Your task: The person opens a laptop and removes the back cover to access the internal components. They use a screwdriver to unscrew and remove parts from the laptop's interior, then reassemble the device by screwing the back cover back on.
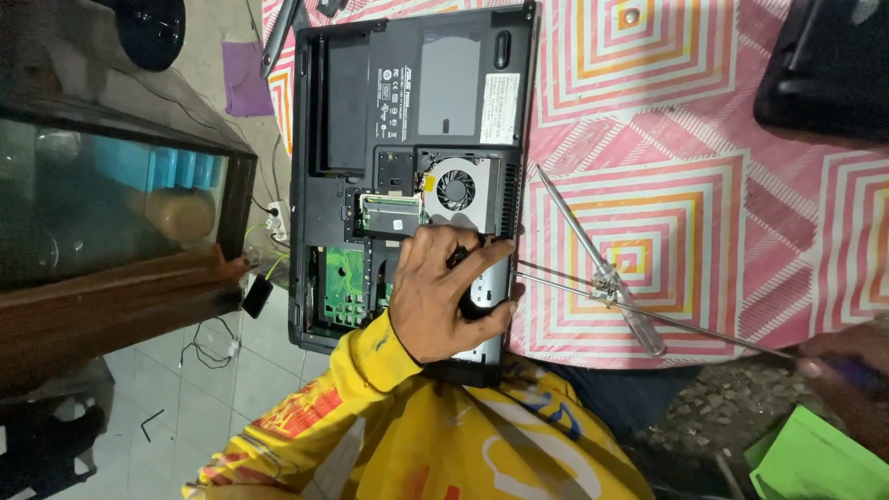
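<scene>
Laptop [412,139] underside — left hand [444,296] hides one corner.

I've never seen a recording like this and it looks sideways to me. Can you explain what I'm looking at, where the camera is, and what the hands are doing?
There is no machine here: a person works with bare hands, and the one camera sits on their head, looking down, so the scene appears turned.

On a pink patterned cloth lies a black laptop, upside down with its bottom covers off, so the round cooling fan and green circuit boards show.

The left hand, in a yellow sleeve, rests on the laptop's open part, its fingers curled around something dark that I cannot make out.

The right hand at the picture's edge grips a long screwdriver reaching toward the laptop. A second screwdriver with a clear handle lies on the cloth.
</scene>
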